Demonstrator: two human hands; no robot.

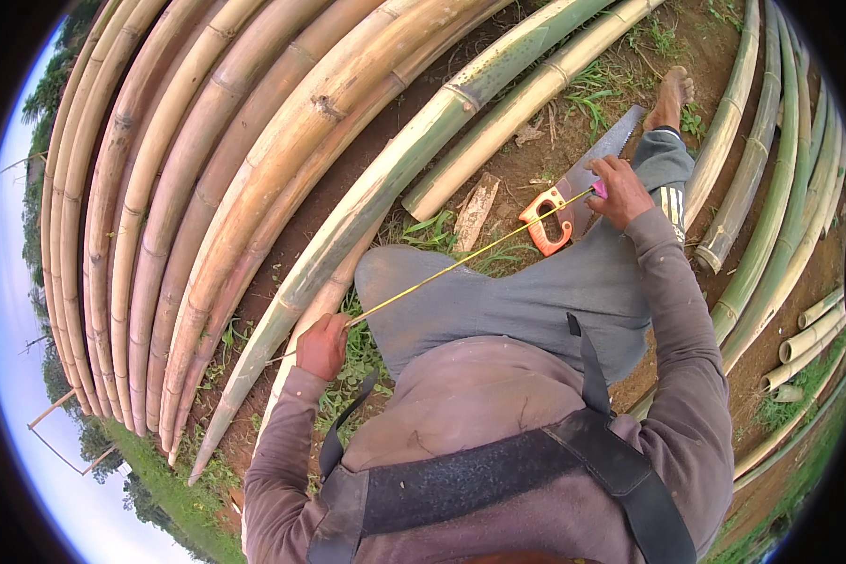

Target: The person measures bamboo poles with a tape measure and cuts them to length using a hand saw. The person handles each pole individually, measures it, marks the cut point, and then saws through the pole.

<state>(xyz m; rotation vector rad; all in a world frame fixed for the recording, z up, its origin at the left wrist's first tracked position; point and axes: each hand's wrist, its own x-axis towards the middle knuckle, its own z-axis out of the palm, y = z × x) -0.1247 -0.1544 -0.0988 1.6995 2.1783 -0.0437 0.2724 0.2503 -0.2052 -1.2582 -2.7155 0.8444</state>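
Note:
A yellow tape measure [461,262] is stretched taut across my lap between my two hands. My left hand [321,346] is closed on one end of it, beside a greenish bamboo pole [355,218]. Something thin and stick-like pokes out leftward from that fist; its kind is unclear. Over my bent knee, my right hand [620,193] is closed round the pink end of the tape measure, mostly hidden by the fingers. Just left of it, a handsaw [547,220] with an orange handle lies on the ground, its blade pointing away and to the right.
Long bamboo poles [207,113] lie side by side across the left. A shorter cut pole [526,111] and a split wood piece [477,212] lie ahead. More poles [761,179] curve along the right, with short cut pieces [811,336]. My bare foot [672,94] rests on soil.

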